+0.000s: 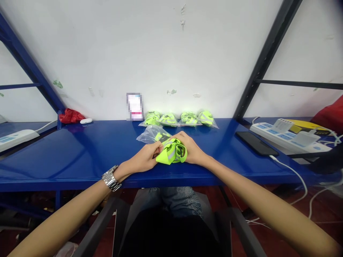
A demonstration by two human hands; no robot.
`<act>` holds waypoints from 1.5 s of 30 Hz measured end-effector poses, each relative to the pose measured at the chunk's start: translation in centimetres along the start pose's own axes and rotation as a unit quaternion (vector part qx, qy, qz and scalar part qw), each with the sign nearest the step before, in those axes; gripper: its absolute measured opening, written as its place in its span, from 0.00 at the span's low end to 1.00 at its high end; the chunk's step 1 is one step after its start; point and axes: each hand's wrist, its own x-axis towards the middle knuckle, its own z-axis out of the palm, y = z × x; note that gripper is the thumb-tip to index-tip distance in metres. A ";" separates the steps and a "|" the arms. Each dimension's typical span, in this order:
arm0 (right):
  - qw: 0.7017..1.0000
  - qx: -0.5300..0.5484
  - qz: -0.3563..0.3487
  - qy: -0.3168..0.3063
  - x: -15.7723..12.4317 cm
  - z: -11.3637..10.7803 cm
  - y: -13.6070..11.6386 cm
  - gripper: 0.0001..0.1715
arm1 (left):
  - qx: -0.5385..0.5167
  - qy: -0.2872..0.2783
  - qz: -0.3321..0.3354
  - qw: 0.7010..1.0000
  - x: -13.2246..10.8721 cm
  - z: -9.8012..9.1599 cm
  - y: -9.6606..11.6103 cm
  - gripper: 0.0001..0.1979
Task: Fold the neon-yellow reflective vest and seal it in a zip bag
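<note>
"What is being held?"
"The left hand point(146, 157) pinches and the right hand point(192, 148) curls around one bright green roll point(170, 154)."
"Where is it?"
"Near the front of the blue table point(80, 150), by a clear bag point(148, 135)."

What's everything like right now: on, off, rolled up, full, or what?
Left hand: gripping the roll
Right hand: gripping the roll
Green roll: rolled up
Front bag: can't tell if open
Back bags: filled
Black phone: dark, cable plugged in
Wall screen: lit
Red cloth: crumpled
Watch: worn
</note>
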 end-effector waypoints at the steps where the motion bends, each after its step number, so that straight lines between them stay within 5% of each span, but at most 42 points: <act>1: 1.000 0.000 0.002 0.000 0.0 0.0 0.0 0.25 | 0.018 0.018 0.007 1.000 0.2 0.3 -0.1 0.06; 6: 0.998 -0.040 0.038 0.011 0.0 0.6 -0.1 0.23 | 0.024 0.095 0.025 0.995 0.9 1.1 -0.3 0.06; 16: 0.962 -0.207 0.179 0.004 2.0 1.5 -2.3 0.12 | -0.047 0.087 -0.011 0.995 0.6 1.2 2.4 0.06; 20: 0.942 -0.247 0.228 0.006 3.0 1.4 -3.1 0.12 | -0.012 0.131 -0.011 0.991 1.3 1.5 2.6 0.09; 26: 0.991 -0.046 0.127 -0.010 2.5 -1.0 -2.3 0.26 | -0.015 0.189 -0.061 0.980 2.4 0.8 0.4 0.13; 29: 0.978 0.142 0.108 -0.105 1.5 -2.8 -1.7 0.34 | -0.040 0.194 -0.068 0.978 2.4 0.4 -0.3 0.15; 31: 0.969 0.176 0.115 -0.127 1.1 -3.2 -1.2 0.35 | -0.052 0.193 -0.082 0.976 2.4 0.5 -0.4 0.16; 35: 0.990 0.095 0.101 -0.025 0.8 -1.8 -0.1 0.28 | -0.067 0.197 -0.097 0.973 2.6 1.3 0.3 0.14; 40: 0.983 0.006 0.174 0.059 1.2 0.3 0.7 0.06 | -0.106 0.170 -0.074 0.977 2.6 1.6 1.4 0.16; 45: 0.981 -0.075 0.165 0.075 1.9 0.7 -0.2 0.13 | -0.109 0.111 -0.044 0.987 2.0 1.1 2.5 0.14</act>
